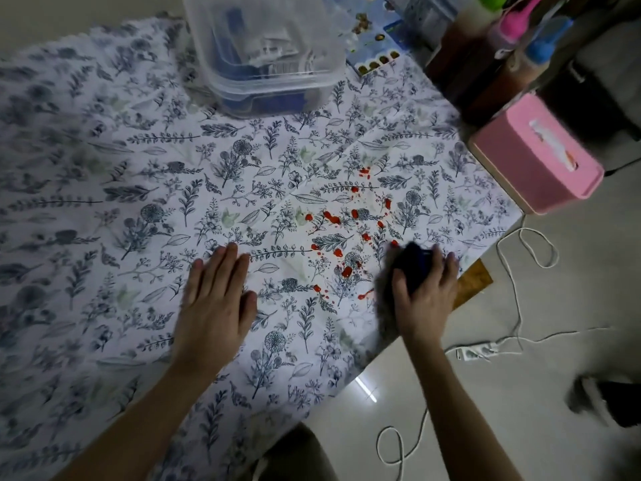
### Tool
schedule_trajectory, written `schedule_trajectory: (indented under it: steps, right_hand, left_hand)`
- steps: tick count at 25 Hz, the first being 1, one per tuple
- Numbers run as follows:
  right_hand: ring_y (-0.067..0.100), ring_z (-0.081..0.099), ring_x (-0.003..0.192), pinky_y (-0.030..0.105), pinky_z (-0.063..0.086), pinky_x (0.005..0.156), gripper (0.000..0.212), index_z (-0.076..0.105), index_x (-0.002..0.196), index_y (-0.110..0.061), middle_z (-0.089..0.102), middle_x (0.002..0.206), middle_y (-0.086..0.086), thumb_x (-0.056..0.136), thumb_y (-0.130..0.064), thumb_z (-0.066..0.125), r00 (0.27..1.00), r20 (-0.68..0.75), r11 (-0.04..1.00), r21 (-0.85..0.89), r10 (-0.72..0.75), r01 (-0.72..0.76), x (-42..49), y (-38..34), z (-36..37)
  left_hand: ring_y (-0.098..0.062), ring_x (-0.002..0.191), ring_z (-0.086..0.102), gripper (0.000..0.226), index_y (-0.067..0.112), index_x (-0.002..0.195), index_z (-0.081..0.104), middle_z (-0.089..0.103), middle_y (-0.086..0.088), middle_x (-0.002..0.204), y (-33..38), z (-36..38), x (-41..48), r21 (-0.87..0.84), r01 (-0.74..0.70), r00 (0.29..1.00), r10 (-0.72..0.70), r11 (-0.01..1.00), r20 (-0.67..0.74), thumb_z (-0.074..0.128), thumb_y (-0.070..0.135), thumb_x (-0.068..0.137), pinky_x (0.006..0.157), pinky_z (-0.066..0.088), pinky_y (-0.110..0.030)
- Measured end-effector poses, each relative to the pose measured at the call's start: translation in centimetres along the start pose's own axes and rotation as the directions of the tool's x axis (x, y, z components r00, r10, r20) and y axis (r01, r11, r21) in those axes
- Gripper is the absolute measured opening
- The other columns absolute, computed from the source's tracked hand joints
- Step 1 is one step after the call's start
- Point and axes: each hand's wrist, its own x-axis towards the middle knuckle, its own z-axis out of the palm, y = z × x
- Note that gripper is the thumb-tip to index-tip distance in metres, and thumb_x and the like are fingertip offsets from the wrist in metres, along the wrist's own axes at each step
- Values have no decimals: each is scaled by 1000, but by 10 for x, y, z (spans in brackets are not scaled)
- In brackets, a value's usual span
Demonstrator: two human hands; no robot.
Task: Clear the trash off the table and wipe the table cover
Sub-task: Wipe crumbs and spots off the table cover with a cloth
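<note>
A white table cover (145,189) printed with dark blue leaves and flowers lies across the table. Red splatter stains (341,237) dot it right of centre. My left hand (216,300) lies flat on the cover, fingers straight, just left of the stains. My right hand (425,300) grips a dark blue cloth (412,263) and holds it down on the cover at the right edge of the stains, near the table's right side. The cloth is blurred and partly hidden under my fingers.
A clear plastic storage box (267,53) stands at the back centre. A pink tissue box (536,154) sits at the table's right corner, with squeeze bottles (513,26) behind it. White cables (520,296) and a power strip (477,352) lie on the floor to the right.
</note>
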Motion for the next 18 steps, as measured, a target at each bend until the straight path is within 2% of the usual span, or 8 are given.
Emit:
schedule_trajectory:
  steps: [3,5,10,15,18]
  right_hand:
    - [34,6,146,53,7,119,81,12,150,-17,11,158,16,85,-55,42,1000,21,998,-68,7,-5,50,4,0]
    - [33,3,147,49,3,119,81,13,150,-18,10,159,16,85,-58,38,999,27,994,-105,-19,21,77,3,1]
    - [37,14,143,53,10,118,72,34,141,-13,22,154,20,85,-58,37,992,62,981,-151,-113,121,129,-13,7]
    - [43,28,135,56,21,112,70,41,132,-4,32,145,27,85,-56,37,970,105,957,-166,-221,237,167,-47,25]
    - [44,24,137,55,18,114,67,42,132,-5,28,148,28,88,-56,35,929,170,921,-159,-329,356,173,-89,42]
  left_hand:
    - [-22,150,13,60,9,148,26,23,-10,159,1,0,1,-3,25,999,-25,1000,22,24,40,97,121,16,-50]
    - [-21,150,12,61,9,149,25,22,-9,159,2,0,2,-9,36,999,-36,999,24,23,41,97,121,16,-50]
    - [-21,148,18,61,9,147,30,27,-9,157,4,0,3,-44,47,999,-47,998,5,26,42,96,120,19,-50]
    - [-20,148,19,61,12,147,30,26,-7,157,5,1,3,-42,62,998,-63,997,1,27,43,95,121,18,-47]
    - [-18,149,17,60,13,147,30,24,-6,158,5,1,3,-29,67,998,-67,997,-4,29,43,95,121,17,-45]
